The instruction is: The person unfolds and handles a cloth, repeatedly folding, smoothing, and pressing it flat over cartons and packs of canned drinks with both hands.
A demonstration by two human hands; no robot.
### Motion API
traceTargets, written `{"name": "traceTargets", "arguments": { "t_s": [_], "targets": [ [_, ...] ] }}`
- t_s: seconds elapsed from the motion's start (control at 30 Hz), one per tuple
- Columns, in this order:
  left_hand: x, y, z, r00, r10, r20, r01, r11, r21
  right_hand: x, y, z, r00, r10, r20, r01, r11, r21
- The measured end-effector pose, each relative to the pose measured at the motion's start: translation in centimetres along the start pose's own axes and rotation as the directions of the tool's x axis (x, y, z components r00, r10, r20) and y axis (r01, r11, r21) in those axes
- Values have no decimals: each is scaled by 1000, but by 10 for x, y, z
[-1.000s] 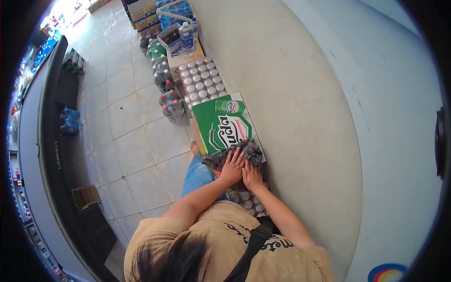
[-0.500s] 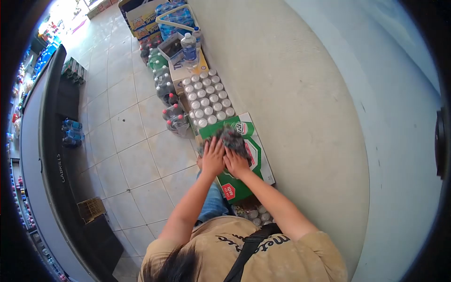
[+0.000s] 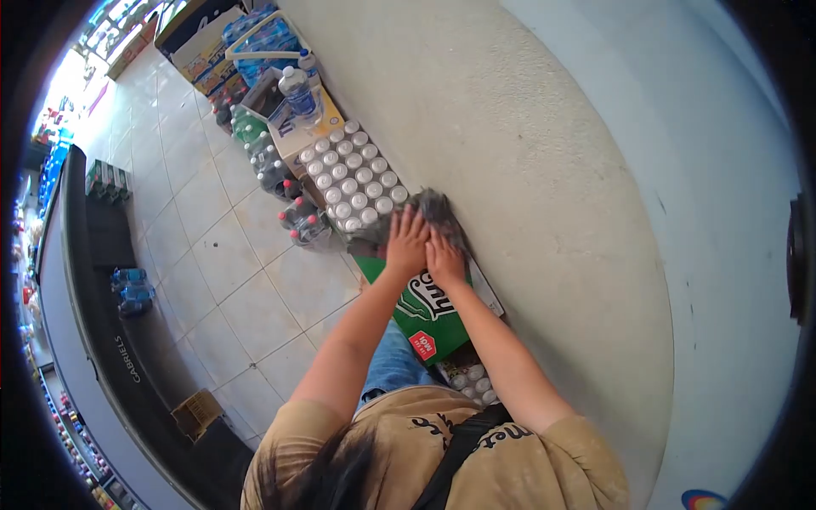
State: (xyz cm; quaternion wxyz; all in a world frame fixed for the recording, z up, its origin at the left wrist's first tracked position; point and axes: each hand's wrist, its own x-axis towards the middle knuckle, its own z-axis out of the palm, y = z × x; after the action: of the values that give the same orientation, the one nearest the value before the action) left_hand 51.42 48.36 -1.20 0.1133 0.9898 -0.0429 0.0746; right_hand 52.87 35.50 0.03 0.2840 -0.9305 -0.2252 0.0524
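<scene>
A dark, crumpled cloth (image 3: 437, 208) lies across the far end of a green and white carton (image 3: 442, 330). My left hand (image 3: 410, 246) lies flat on the cloth, fingers stretched out and a little apart. Beside it, my right hand (image 3: 445, 260) also presses down on the cloth with its fingers extended. Both hands touch each other near the thumbs. Just beyond the cloth is a pack of silver-topped cans (image 3: 353, 178); the cloth reaches up to its near edge. What is under the cloth is hidden.
Soda bottle packs (image 3: 302, 223) stand on the tiled floor along the left of the stack. A clear bottle (image 3: 297, 92) tops a box further off. More cans (image 3: 472, 384) sit near my body. A wall (image 3: 544, 187) bounds the right; a dark counter (image 3: 110, 340) runs at left.
Both hands have pushed the cloth away from my body, from the middle of the green carton to its far end. More of the carton's lettering now shows.
</scene>
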Motion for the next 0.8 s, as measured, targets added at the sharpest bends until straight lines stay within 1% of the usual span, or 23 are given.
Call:
{"name": "traceTargets", "arguments": {
  "t_s": [0.03, 0.1, 0.13, 0.17, 0.2, 0.23, 0.27, 0.3, 0.33, 0.37, 0.4, 0.43, 0.47, 0.5, 0.53, 0.57, 0.6, 0.63, 0.67, 0.7, 0.73, 0.77, 0.8],
  "targets": [
    [-3, 14, 1, 998, 49, -38, -49, 999, -16, -16, 7, -7, 995, 90, 43, -90, 996, -4],
    [-23, 42, 1, 996, 88, 8, -86, 986, -146, -51, 20, -24, 980, 129, 153, -118, 990, -80],
    [-34, 56, -11, 983, 112, 144, -85, 980, -181, -74, 25, -28, 989, 104, 106, -90, 988, -129],
    [-49, 69, -10, 975, 159, 155, -137, 980, -145, -98, 29, -29, 996, 77, 55, -66, 983, -174],
    [-66, 80, -5, 963, 208, 170, -192, 976, -103, -123, 34, -28, 998, -34, -45, 25, 978, -206],
    [-85, 91, -2, 961, 250, 120, -238, 966, -104, -146, 36, -28, 979, -146, -144, 107, 963, -246],
    [-105, 101, 0, 953, 295, 72, -287, 952, -101, -168, 30, -30, 973, -146, -177, 100, 965, -243],
    [-122, 110, 4, 947, 304, 100, -285, 944, -168, -192, 22, -33, 998, 45, -52, -54, 984, -172],
    [-139, 119, 5, 939, 319, 132, -283, 930, -235, -212, 15, -35, 970, 229, 86, -219, 969, -113],
    [-153, 125, 4, 937, 311, 162, -264, 930, -257, -226, 13, -33, 968, 243, 53, -238, 967, -95],
    [-164, 128, 4, 922, 349, 166, -306, 922, -239, -240, 10, -30, 958, 275, 82, -267, 959, -91],
    [-174, 130, 4, 929, 332, 166, -283, 923, -262, -255, 5, -24, 945, 308, 110, -301, 950, -79],
    [-185, 128, 6, 932, 320, 170, -265, 921, -285, -267, -2, -21, 939, 337, 71, -334, 941, -43],
    [-193, 125, 9, 926, 378, 18, -359, 892, -274, -275, -6, -23, 950, 299, 88, -301, 954, 3],
    [-198, 126, 2, 953, 253, 166, -168, 898, -406, -284, -7, -27, 961, 259, 99, -264, 964, 42],
    [-202, 128, -7, 935, 134, 329, 49, 868, -494, -292, -9, -32, 955, 245, 170, -256, 966, 46],
    [-212, 134, -28, 971, 25, 237, 139, 748, -649, -302, -11, -32, 952, 274, 138, -284, 957, 58],
    [-217, 129, -26, 976, 41, 213, 150, 577, -803, -309, -13, -32, 995, 104, -14, -101, 985, 141],
    [-220, 121, -14, 981, 46, 191, 161, 374, -913, -313, -15, -31, 982, -69, -175, 101, 978, 183],
    [-227, 121, -12, 914, 60, 401, 403, -28, -915, -319, -20, -32, 983, -58, -174, 88, 981, 171],
    [-235, 116, -12, 910, 78, 408, 410, -13, -912, -327, -22, -34, 981, -39, -190, 74, 981, 179],
    [-241, 117, -34, 806, 104, 583, 590, -65, -804, -333, -29, -42, 990, -19, -142, 49, 976, 211],
    [-244, 120, -56, 669, 134, 731, 743, -112, -660, -338, -38, -49, 996, -4, -93, 27, 970, 241]
  ]
}}
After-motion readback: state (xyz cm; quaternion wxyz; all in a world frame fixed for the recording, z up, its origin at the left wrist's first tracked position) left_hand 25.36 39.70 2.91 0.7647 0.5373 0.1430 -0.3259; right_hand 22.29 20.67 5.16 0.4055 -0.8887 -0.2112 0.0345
